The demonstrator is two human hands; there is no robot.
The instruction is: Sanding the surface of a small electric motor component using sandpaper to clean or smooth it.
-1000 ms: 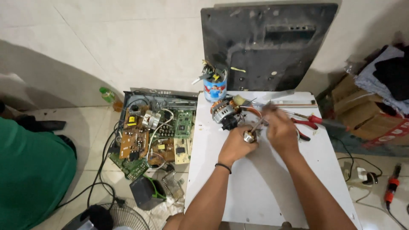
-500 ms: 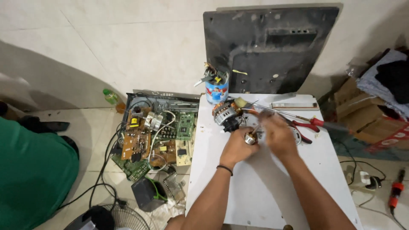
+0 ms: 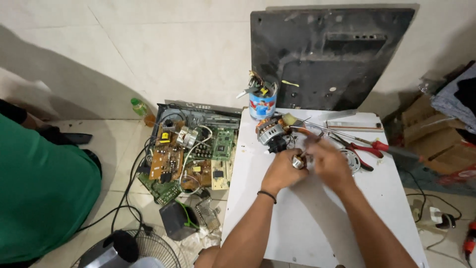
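My left hand (image 3: pixel 281 172) is closed around a small metal cylindrical motor part (image 3: pixel 298 161) over the white table (image 3: pixel 317 223). My right hand (image 3: pixel 328 160) is blurred with motion and grips a thin tool against that same part. Just beyond my hands lies an electric motor (image 3: pixel 271 132) with copper windings and wires. Red-handled pliers (image 3: pixel 364 149) and a long metal rod lie to the right of it.
A tin holding tools (image 3: pixel 261 101) stands at the table's far left corner, before a dark flat panel (image 3: pixel 327 59) leaning on the wall. Open circuit boards (image 3: pixel 191 151) lie on the floor at left, with a fan grille (image 3: pixel 134 250), a green bottle (image 3: pixel 140 107) and a person in green (image 3: pixel 39 188).
My hands have stayed together at the motor part, shifting slightly toward me, and my right hand keeps moving. The view has tilted a little.
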